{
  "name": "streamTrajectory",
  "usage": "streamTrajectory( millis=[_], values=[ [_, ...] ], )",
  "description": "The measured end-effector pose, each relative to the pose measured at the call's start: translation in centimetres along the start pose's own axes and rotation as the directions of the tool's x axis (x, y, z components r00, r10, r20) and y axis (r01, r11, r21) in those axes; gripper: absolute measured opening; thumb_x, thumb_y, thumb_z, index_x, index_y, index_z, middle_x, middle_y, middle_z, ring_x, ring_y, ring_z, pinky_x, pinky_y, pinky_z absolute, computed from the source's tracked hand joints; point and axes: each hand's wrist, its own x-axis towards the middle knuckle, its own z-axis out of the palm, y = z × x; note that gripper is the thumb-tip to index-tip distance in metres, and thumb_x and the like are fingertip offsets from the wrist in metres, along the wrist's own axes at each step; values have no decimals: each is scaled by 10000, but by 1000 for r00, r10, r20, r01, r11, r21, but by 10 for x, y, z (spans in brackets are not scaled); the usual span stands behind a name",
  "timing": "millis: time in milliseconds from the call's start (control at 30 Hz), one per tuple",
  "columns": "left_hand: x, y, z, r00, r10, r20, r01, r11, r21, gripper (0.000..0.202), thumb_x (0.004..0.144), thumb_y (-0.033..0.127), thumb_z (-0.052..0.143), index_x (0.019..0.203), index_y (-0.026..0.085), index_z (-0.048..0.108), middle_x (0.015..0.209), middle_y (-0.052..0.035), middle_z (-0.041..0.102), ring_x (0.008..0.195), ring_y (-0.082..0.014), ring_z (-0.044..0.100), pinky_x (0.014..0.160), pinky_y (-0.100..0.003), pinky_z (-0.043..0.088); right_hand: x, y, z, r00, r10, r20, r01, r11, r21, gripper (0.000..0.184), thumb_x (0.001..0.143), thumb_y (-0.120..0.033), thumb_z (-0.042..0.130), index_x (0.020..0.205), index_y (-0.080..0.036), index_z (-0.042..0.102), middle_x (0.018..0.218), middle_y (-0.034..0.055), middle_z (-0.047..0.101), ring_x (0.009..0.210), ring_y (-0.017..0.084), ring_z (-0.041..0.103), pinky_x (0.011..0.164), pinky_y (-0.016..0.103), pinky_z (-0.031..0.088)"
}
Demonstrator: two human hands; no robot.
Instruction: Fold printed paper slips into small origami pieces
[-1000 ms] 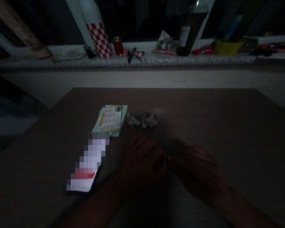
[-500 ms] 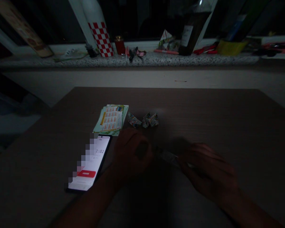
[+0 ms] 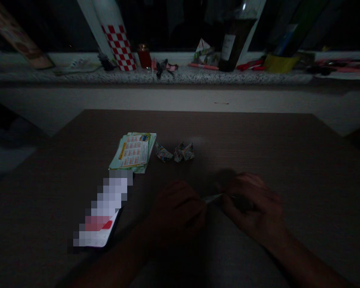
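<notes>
A small strip of folded paper [image 3: 212,198] spans the gap between my two hands above the table. My left hand [image 3: 178,206] is closed on its left end, knuckles up. The thumb and fingers of my right hand [image 3: 255,202] pinch its right end. Dim light hides the paper's folds. Beyond my hands, several small folded paper pieces [image 3: 183,153] with printed patterns stand on the table. Left of them lies a stack of printed paper slips [image 3: 133,151], with orange and white print on the top one.
A lit phone [image 3: 100,236], partly pixelated, lies on the table [image 3: 252,140] left of my left hand. Behind, a speckled stone sill [image 3: 180,79] bears a red-and-white checkered bottle [image 3: 120,48], a small red jar [image 3: 144,58], a dark bottle [image 3: 229,48] and a yellow container [image 3: 280,63].
My left hand has turned knuckles up and moved slightly right. The right hand has come a little closer to it, and the paper shows less between them. The view has shifted slightly.
</notes>
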Motion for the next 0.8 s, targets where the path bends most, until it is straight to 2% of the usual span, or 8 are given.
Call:
streamTrajectory(
  millis=[267,400,467,533,567,633,700,800],
  values=[
    [-2,-4,-11,988,-150,-30,146,985,-94,72,784,105,620,777,177,618,708,-23,647,656,-133,599,586,-250,482,-5,25,-13,991,136,-14,-136,987,-80,86,747,-167,641,711,-229,594,668,0,657,678,206,650,673,358,502],
    [-4,-9,-9,951,-310,-1,299,919,-258,40,789,139,621,777,175,634,709,-20,649,639,-132,614,566,-242,474,-8,23,-11,963,264,50,-267,961,66,40,803,-194,628,826,-223,643,785,25,707,716,196,670,674,330,540],
    [-5,-9,-7,913,-408,17,391,861,-326,48,780,143,627,742,170,637,700,-11,642,628,-125,611,566,-237,471,-9,18,-6,949,305,83,-315,936,155,68,805,-212,647,871,-217,662,811,30,723,725,189,682,655,300,554],
    [-5,-11,-4,842,-536,59,514,764,-391,52,768,153,637,717,164,642,682,-8,641,621,-126,610,559,-234,475,-9,13,-2,932,349,95,-362,907,215,36,790,-220,670,825,-214,675,754,16,724,663,172,680,613,271,560],
    [-5,-11,-3,788,-609,90,582,688,-434,36,760,165,646,723,163,646,678,-9,646,620,-131,614,551,-235,481,-9,11,0,921,379,90,-390,891,234,11,782,-223,679,783,-212,678,709,7,717,618,163,672,586,260,557],
    [-5,-14,1,653,-738,169,688,485,-540,50,738,203,675,766,165,657,679,-8,666,615,-143,627,534,-239,497,-9,9,1,887,455,73,-458,851,259,64,772,-233,688,715,-205,679,639,-3,697,557,153,654,538,246,544],
    [-6,-16,5,529,-811,249,723,278,-632,110,721,242,705,790,166,663,697,-8,688,622,-149,642,542,-250,516,-10,10,2,841,538,60,-530,794,296,90,765,-250,698,691,-200,682,609,-6,685,539,150,643,511,237,528],
    [-6,-19,8,450,-838,310,720,134,-681,111,720,259,719,758,163,679,715,-10,705,641,-148,650,568,-255,519,-12,14,1,765,634,110,-617,675,404,115,763,-281,713,690,-195,692,600,-6,682,531,146,632,499,233,507]
  ],
)
